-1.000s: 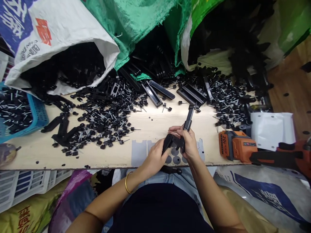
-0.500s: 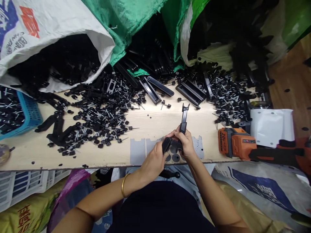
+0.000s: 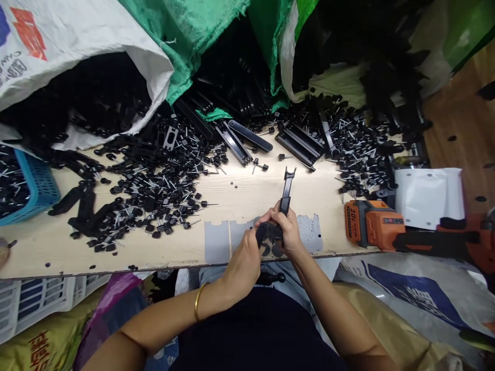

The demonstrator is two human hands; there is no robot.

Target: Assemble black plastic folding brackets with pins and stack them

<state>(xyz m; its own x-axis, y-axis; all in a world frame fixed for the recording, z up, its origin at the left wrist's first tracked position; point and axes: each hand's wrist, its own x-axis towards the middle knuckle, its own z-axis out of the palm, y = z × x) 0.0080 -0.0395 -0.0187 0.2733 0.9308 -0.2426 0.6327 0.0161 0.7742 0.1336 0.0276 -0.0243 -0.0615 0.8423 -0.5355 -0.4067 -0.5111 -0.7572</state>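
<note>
My left hand is closed around a short black plastic piece with a rounded end. In my right hand is a long black plastic arm with a forked tip, its fork pointing up and away from me. Both hands are close together at the front edge of the bench, over grey tape patches. The lower ends of the two pieces meet between my hands; fingers hide whether they are joined.
Heaps of black-headed metal pins lie left and right. Black channel pieces lie behind. An orange battery tool lies right, beside a white sheet. A blue basket stands left. Open sacks line the back.
The view has shifted slightly. Both hands keep their hold, and the forked arm tilts a little differently, with the two hands slightly closer together.
</note>
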